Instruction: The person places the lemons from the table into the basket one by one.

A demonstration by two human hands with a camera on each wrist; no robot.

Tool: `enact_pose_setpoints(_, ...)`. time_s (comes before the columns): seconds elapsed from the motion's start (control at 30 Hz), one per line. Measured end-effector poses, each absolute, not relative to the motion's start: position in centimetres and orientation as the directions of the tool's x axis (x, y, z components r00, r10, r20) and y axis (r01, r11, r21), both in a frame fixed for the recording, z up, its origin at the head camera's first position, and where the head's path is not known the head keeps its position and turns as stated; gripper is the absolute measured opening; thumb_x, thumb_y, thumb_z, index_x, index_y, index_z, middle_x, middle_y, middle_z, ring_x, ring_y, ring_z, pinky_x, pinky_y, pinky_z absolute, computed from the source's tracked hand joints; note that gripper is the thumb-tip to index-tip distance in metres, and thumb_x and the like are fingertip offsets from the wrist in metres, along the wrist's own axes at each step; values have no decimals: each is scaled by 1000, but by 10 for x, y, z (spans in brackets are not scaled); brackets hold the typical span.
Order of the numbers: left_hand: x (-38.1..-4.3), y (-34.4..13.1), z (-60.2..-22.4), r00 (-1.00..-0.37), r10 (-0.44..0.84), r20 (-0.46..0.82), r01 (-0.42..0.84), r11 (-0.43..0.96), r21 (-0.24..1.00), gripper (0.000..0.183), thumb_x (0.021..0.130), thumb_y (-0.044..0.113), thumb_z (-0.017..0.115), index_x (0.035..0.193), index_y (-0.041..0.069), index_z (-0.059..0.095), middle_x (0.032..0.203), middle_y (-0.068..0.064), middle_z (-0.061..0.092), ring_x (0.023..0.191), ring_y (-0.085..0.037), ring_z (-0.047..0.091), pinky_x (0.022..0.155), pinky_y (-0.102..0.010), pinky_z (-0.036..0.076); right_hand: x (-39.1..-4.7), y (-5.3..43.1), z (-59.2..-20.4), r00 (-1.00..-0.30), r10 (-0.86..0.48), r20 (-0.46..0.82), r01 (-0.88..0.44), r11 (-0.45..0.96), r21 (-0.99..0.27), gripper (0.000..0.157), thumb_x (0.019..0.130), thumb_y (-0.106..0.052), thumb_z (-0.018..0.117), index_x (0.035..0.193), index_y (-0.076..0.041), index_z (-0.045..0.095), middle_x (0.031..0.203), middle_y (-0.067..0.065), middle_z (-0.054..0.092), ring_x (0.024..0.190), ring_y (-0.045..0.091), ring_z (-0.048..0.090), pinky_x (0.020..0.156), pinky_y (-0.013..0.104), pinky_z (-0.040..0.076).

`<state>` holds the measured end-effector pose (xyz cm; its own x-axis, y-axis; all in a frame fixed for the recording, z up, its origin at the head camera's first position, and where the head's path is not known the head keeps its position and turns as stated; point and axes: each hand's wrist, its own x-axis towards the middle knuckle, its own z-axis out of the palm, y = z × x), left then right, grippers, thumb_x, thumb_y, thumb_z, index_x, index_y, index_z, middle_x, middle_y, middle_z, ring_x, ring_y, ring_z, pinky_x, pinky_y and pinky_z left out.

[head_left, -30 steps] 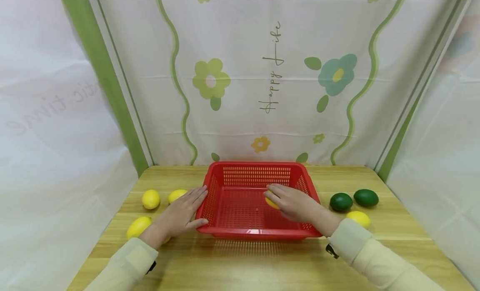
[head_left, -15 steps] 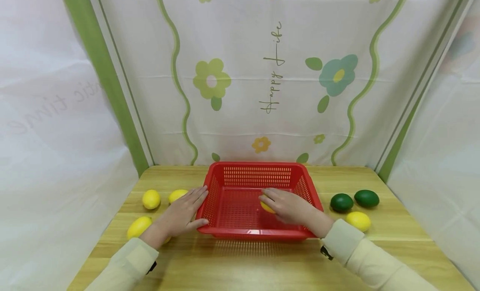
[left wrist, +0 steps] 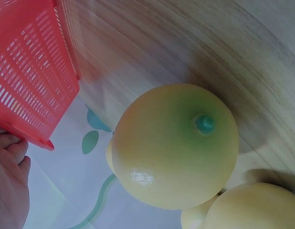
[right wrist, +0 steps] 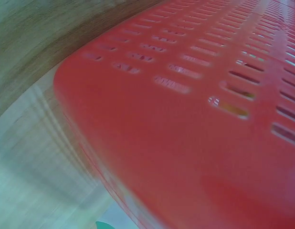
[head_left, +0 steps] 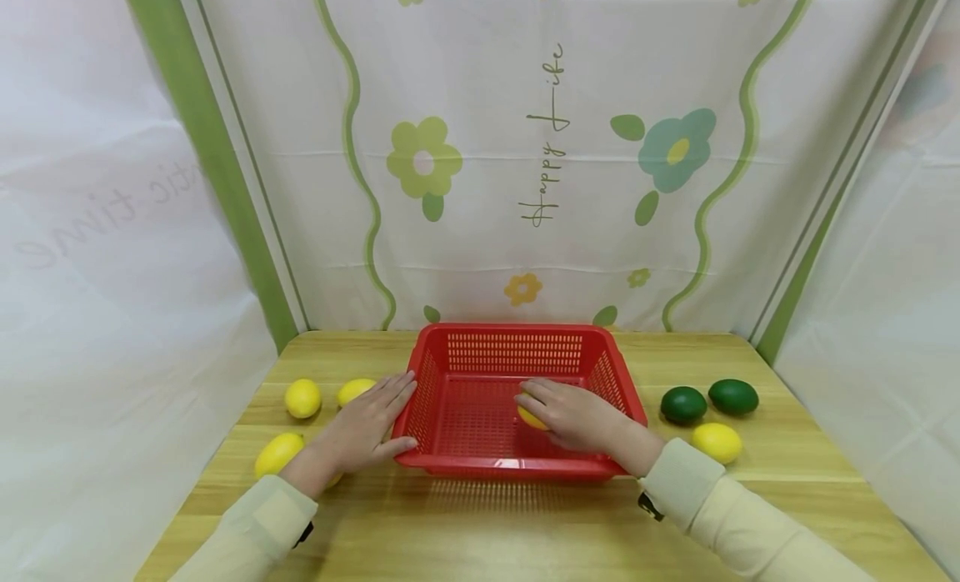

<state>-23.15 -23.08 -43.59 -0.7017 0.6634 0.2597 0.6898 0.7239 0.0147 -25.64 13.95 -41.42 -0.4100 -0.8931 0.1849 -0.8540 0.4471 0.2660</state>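
Note:
A red plastic basket (head_left: 517, 464) with slotted walls stands in the middle of the wooden table. My left hand (head_left: 363, 423) rests on its left rim, fingers straight and thumb apart. Inside the basket, low over its floor, my right hand (head_left: 573, 413) grips a yellow lemon (head_left: 531, 419), mostly covered by the fingers. The left wrist view has the left hand (left wrist: 11, 176) at the basket's rim, with a lemon (left wrist: 173, 148) with a green tip close to the camera. In the right wrist view the basket wall (right wrist: 138, 138) hides the right hand.
Left of the basket lie lemons (head_left: 302, 398), one partly behind the left hand and another (head_left: 277, 454) beside the left wrist. To the right are two dark green oval fruits (head_left: 683, 405) and a lemon (head_left: 716, 443) near the right sleeve. A printed curtain (head_left: 480, 232) hangs behind the table.
My right hand has shifted left and slightly nearer inside the basket, still gripping the lemon. My left hand has stayed on the rim.

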Motion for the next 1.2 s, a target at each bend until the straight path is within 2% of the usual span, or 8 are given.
enact_pose_setpoints(0.53, -231, -231, -437, -684, 668, 293, 700, 714, 4, 79, 90, 44, 63, 145, -7, 37, 152, -22, 33, 139, -35, 32, 112, -49, 29, -256, 137, -413, -380, -903, 199, -862, 424, 278, 61, 80, -21, 81, 131, -3, 55, 133, 16, 56, 123, 29, 53, 99, 39, 46)
enact_pose_setpoints(0.73, -231, -232, -437, -668, 676, 311, 708, 706, -16, 79, 92, 48, 59, 144, -8, 39, 151, -22, 34, 138, -36, 33, 110, -49, 31, -257, 138, -411, -407, -888, 214, -861, 451, 234, 61, 82, -19, 78, 135, -4, 52, 133, 16, 56, 122, 28, 54, 100, 40, 46)
enact_pose_setpoints(0.9, -231, -231, -437, -675, 672, 303, 703, 711, -13, 79, 92, 49, 58, 144, -7, 39, 151, -22, 34, 138, -36, 33, 110, -49, 31, -258, 142, -408, -434, -875, 215, -854, 475, 210, 66, 81, -20, 80, 136, -5, 49, 134, 16, 54, 122, 29, 52, 98, 40, 47)
enact_pose_setpoints(1.03, -231, -231, -436, -684, 667, 295, 699, 715, 3, 79, 91, 47, 62, 144, -7, 39, 152, -21, 33, 139, -35, 32, 111, -49, 30, -260, 145, -408, -424, -873, 242, -860, 472, 194, 68, 78, -19, 83, 136, -6, 49, 133, 14, 54, 120, 27, 54, 95, 38, 50)
enact_pose_setpoints(1.2, -232, -231, -437, -696, 664, 272, 692, 722, 9, 80, 92, 49, 58, 146, -6, 37, 154, -20, 31, 141, -33, 29, 113, -47, 27, -261, 149, -408, -411, -870, 273, -863, 468, 192, 69, 75, -18, 85, 134, -6, 52, 132, 12, 54, 119, 24, 54, 91, 34, 52)
